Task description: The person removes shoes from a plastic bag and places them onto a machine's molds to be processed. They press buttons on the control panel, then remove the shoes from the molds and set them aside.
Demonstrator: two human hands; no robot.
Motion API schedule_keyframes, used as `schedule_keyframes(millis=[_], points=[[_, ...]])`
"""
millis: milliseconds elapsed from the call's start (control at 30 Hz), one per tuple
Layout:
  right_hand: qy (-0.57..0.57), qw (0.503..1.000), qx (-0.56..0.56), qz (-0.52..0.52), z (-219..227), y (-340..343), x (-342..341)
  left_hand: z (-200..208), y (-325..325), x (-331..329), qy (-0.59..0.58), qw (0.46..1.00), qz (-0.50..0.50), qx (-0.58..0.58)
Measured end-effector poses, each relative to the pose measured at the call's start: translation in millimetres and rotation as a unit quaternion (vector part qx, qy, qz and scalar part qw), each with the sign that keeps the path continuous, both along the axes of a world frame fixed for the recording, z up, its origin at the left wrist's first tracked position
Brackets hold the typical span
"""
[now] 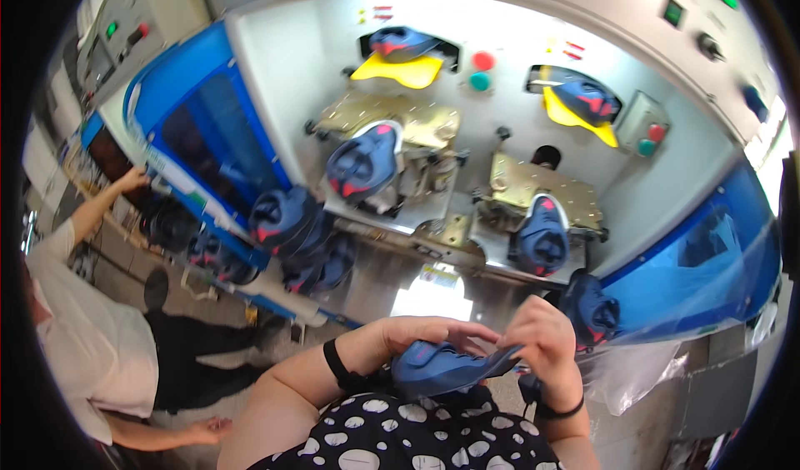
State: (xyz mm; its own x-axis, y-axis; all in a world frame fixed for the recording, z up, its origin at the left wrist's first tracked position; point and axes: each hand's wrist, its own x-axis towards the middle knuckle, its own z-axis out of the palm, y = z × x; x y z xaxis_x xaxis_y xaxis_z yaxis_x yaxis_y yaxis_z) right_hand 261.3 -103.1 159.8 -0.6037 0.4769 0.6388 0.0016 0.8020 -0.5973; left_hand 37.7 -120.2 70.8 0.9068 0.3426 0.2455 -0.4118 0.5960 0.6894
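Note:
In front of my body I hold a blue shoe upper (446, 370), lying sideways with a strap at its left end. My left hand (442, 333) reaches over its top edge from the left, fingers against the upper. My right hand (540, 337) has its fingers bent in a pinch on the narrow right end. The undersides of both grips are partly hidden. Beyond my hands, one blue shoe upper (363, 163) sits sole side toward the back on the left machine station, and another blue shoe upper (544, 235) on the right station.
Two more uppers with yellow flaps (398, 71) (579, 117) sit in the machine's back wall. A stack of uppers (287, 220) stands at left, another upper (592, 307) at right. Blue doors (208, 128) flank the machine. A co-worker (100, 337) stands at left.

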Motion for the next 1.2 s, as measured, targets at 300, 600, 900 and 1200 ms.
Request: schedule_keyframes(millis=[300,600,900,1200], points=[[-0.058,0.965,-0.111,0.230,-10.9,42.3,-150.0,9.0,-91.5,-120.3,-0.018,0.942,0.251,-0.221],[-0.407,0.879,0.242,-0.058,-159.5,75.8,-224.7,-159.0,-144.7,-239.7,0.118,0.800,0.486,-0.331],[-0.351,0.872,0.294,-0.172,-217.1,55.6,-239.8,-149.1,-171.8,-267.7,-0.090,0.811,0.450,-0.364],[-0.322,0.930,0.113,-0.134,-156.7,51.2,-246.5,-141.3,-168.2,-294.0,0.014,0.814,0.479,-0.328]])
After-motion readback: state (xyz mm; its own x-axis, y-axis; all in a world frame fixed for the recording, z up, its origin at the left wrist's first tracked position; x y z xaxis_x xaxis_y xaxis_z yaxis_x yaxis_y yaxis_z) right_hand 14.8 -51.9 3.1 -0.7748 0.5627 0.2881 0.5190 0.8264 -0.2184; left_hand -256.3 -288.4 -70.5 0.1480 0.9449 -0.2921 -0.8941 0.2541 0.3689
